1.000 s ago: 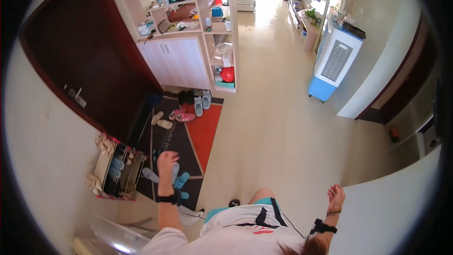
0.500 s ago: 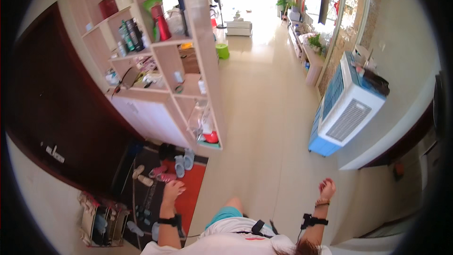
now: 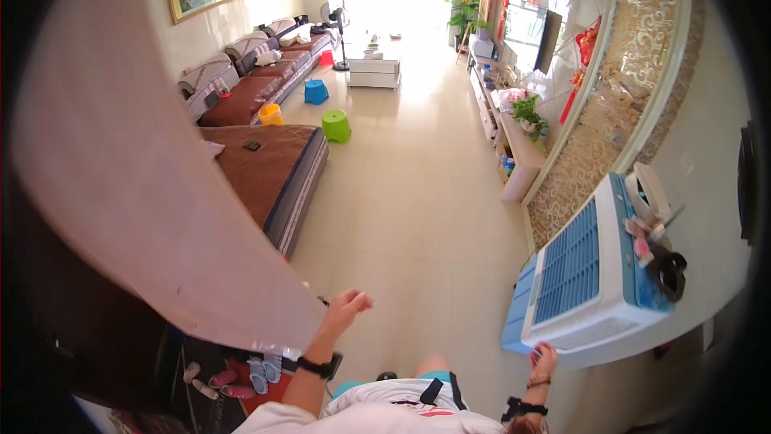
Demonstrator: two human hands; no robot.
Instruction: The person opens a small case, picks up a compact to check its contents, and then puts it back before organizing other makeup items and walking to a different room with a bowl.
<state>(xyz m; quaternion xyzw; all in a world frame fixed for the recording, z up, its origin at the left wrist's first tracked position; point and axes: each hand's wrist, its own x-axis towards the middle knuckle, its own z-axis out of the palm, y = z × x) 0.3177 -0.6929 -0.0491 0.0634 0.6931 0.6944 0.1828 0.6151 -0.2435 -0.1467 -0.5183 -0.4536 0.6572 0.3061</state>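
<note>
My left hand [image 3: 347, 310] is raised in front of me, just right of the lower end of a pale wooden shelf panel [image 3: 241, 289]. Its fingers are loosely bent, and I see nothing in them. Beaded bracelets circle the wrist of my right hand [image 3: 544, 363], which hangs beside the lower edge of a white and blue air cooler [image 3: 574, 265]. That hand is also empty, with half-curled fingers; whether it touches the cooler I cannot tell. Black straps with small devices are around both forearms.
A brown sofa [image 3: 241, 169] lines the left side, with green [image 3: 336, 126], blue [image 3: 316, 92] and yellow [image 3: 271, 115] stools nearby. Farther off stand a white coffee table [image 3: 374, 73] and a fan [image 3: 341, 32]. A low cabinet [image 3: 522, 157] runs along the right wall. Shoes [image 3: 265, 371] lie at lower left.
I have moved forward past the shelf unit into the room. The cooler is nearer, the sofa has come into view, and my left hand is farther right and slightly higher in view.
</note>
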